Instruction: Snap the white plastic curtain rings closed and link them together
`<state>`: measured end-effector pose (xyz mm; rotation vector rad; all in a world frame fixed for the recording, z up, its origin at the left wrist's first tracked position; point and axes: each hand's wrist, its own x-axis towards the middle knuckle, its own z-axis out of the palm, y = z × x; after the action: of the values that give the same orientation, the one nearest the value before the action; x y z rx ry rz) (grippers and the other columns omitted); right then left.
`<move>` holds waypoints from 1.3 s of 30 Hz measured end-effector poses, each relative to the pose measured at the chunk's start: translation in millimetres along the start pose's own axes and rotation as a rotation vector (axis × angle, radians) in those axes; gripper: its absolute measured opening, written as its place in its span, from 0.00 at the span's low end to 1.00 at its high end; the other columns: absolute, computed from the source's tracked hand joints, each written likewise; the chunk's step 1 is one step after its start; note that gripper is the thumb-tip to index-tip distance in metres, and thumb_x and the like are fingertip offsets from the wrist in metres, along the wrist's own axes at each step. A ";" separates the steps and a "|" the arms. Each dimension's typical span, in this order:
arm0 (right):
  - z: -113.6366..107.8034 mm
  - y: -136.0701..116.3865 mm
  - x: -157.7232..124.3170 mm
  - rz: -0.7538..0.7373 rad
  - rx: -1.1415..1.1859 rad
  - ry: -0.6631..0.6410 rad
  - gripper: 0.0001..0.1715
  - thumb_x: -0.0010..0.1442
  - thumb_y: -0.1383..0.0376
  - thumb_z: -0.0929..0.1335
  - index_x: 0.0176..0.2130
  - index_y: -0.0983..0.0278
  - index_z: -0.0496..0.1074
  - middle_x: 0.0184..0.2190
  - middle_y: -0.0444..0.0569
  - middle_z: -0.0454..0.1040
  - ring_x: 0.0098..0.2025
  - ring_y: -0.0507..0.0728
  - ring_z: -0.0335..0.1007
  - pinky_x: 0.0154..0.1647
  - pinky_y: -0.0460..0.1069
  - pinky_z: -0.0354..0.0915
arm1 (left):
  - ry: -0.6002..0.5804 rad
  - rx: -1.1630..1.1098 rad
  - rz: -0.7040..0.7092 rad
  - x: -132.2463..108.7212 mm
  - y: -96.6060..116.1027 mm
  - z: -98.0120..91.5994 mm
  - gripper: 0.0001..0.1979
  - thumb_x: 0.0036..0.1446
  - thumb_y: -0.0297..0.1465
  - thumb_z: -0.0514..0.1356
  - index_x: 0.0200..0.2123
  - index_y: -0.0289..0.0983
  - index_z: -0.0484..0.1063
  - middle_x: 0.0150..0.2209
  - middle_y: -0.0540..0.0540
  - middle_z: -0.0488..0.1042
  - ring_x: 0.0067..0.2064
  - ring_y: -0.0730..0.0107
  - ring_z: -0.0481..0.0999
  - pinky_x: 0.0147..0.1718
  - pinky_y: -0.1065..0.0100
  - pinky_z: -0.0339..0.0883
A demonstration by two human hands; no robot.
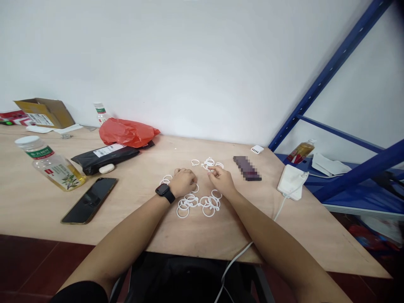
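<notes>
White plastic curtain rings with small eyelets lie on the wooden table in loose groups. My left hand (183, 182), a black watch on its wrist, is closed with curled fingers, and a white curtain ring (197, 188) sticks out beneath them. Thumb and forefinger of my right hand (223, 180) are pinched together at the edge of the far group of curtain rings (209, 161), on one of them. Nearer my body lies a larger cluster of curtain rings (208, 210). More rings (166, 179) sit just left of my left hand, partly covered by it.
To the left are a phone (90, 201), a tilted bottle (53, 164), a black parcel (107, 156), a red plastic bag (126, 132) and an open carton (47, 113). On the right are a pixelated dark object (248, 168), a white power strip (292, 182) with its cable, and blue shelving (334, 71).
</notes>
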<state>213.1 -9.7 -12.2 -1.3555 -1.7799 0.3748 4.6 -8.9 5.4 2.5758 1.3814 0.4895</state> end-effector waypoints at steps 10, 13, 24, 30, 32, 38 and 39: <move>3.0 -26.4 -13.2 -0.371 -0.057 -0.294 0.10 0.60 0.67 0.66 0.39 0.60 0.77 0.31 0.46 0.79 0.33 0.53 0.72 0.36 0.47 0.63 | 0.183 -0.359 -0.193 5.2 -2.4 0.8 0.07 0.57 0.31 0.57 0.34 0.37 0.75 0.29 0.49 0.78 0.31 0.68 0.75 0.34 0.68 0.65; 0.6 -24.3 -11.5 -0.312 -0.077 -0.258 0.09 0.64 0.65 0.64 0.38 0.61 0.75 0.30 0.46 0.77 0.31 0.53 0.70 0.34 0.46 0.61 | 0.290 -0.392 -0.049 3.7 0.2 0.5 0.10 0.61 0.33 0.56 0.38 0.37 0.76 0.38 0.46 0.79 0.39 0.66 0.77 0.41 0.66 0.68; -3.6 -20.4 -8.6 -0.318 -0.149 -0.263 0.13 0.65 0.64 0.62 0.30 0.62 0.69 0.25 0.44 0.72 0.29 0.52 0.66 0.32 0.46 0.54 | 0.272 -0.273 0.187 -0.8 9.2 -7.1 0.08 0.57 0.29 0.60 0.39 0.40 0.78 0.34 0.50 0.81 0.38 0.67 0.77 0.48 0.61 0.61; -1.4 -24.3 -8.9 -0.384 -0.245 -0.288 0.12 0.63 0.67 0.62 0.28 0.63 0.69 0.25 0.45 0.72 0.29 0.52 0.65 0.31 0.46 0.53 | 0.279 -0.327 0.143 0.7 10.2 -6.0 0.04 0.51 0.28 0.62 0.31 0.37 0.78 0.29 0.50 0.80 0.35 0.68 0.78 0.45 0.65 0.64; -0.7 -25.3 -9.3 -0.402 -0.246 -0.292 0.13 0.64 0.67 0.62 0.28 0.63 0.69 0.25 0.45 0.72 0.28 0.52 0.65 0.31 0.46 0.53 | 0.278 -0.367 0.112 0.3 11.8 -6.1 0.04 0.49 0.26 0.62 0.30 0.36 0.77 0.27 0.51 0.79 0.32 0.69 0.77 0.42 0.67 0.66; 2.1 -25.0 -10.5 -0.418 -0.222 -0.314 0.12 0.64 0.68 0.62 0.30 0.63 0.71 0.26 0.46 0.73 0.29 0.52 0.67 0.31 0.45 0.56 | 0.246 -0.528 -0.009 -0.5 14.5 -4.1 0.05 0.45 0.23 0.60 0.28 0.34 0.76 0.25 0.51 0.76 0.29 0.72 0.74 0.31 0.73 0.65; 2.5 -25.0 -10.9 -0.418 -0.211 -0.309 0.12 0.64 0.67 0.62 0.31 0.63 0.71 0.26 0.46 0.74 0.29 0.52 0.67 0.31 0.46 0.56 | 0.250 -0.552 -0.022 -0.2 14.3 -3.2 0.06 0.46 0.23 0.59 0.28 0.34 0.76 0.26 0.51 0.76 0.29 0.72 0.74 0.31 0.73 0.65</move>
<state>195.7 -28.1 -1.6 -1.0626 -2.3553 0.1748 14.5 -17.0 12.7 2.0989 1.1318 1.0502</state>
